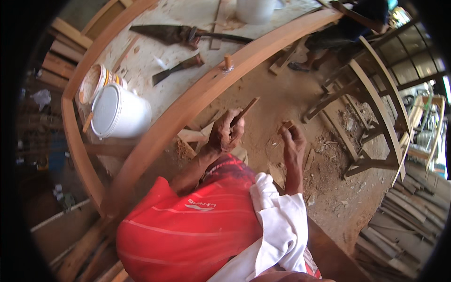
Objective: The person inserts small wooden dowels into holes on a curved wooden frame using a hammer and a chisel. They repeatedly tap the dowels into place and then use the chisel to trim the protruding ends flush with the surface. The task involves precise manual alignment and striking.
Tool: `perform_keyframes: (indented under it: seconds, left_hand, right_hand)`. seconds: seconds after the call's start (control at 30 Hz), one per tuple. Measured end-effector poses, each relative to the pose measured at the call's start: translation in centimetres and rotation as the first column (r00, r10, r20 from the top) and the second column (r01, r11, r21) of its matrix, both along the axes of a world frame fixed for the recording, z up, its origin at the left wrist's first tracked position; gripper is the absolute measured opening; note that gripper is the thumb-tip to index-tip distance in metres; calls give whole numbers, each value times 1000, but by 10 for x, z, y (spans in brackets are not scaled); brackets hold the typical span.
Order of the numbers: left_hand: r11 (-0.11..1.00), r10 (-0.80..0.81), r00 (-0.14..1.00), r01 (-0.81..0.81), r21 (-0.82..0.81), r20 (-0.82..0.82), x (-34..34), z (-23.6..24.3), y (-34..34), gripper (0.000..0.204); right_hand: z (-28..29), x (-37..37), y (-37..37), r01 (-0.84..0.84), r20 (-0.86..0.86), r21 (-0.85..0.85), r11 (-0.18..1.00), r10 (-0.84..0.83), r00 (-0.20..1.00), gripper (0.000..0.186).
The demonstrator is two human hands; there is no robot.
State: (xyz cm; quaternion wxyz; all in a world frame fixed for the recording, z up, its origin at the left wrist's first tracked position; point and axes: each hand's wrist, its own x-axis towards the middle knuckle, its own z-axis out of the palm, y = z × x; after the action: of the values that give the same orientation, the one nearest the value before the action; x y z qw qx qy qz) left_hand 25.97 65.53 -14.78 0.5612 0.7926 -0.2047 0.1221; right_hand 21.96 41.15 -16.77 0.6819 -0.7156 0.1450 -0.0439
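My left hand grips a thin wooden stick that points up and away from me. To its right, my right hand pinches a small brown piece, apparently wood. Just beyond them runs a long curved wooden beam, with a short wooden peg standing upright on it in whitish stuff. Behind the beam, on a pale surface, lie a handsaw and a dark chisel-like tool.
A white bucket, an open tub and another white container stand behind the beam. A person is at the upper right. Chair-like wooden frames stand right, on a floor strewn with shavings; planks are piled lower right.
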Motion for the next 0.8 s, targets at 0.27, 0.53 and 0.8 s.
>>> perform_keyframes:
  seconds: [0.27, 0.53, 0.8]
  left_hand:
    - [908, 418, 905, -419, -10, 77, 66, 26, 44, 17]
    - [600, 778, 624, -773, 205, 77, 85, 21, 53, 18]
    - [395, 895, 433, -881, 259, 106, 98, 16, 38, 19]
  right_hand:
    - [48, 149, 25, -275, 76, 23, 961, 273, 959, 18]
    - [59, 261, 70, -387, 279, -745, 543, 781, 559, 20]
    - [66, 304, 67, -571, 264, -774, 271, 960, 98, 26]
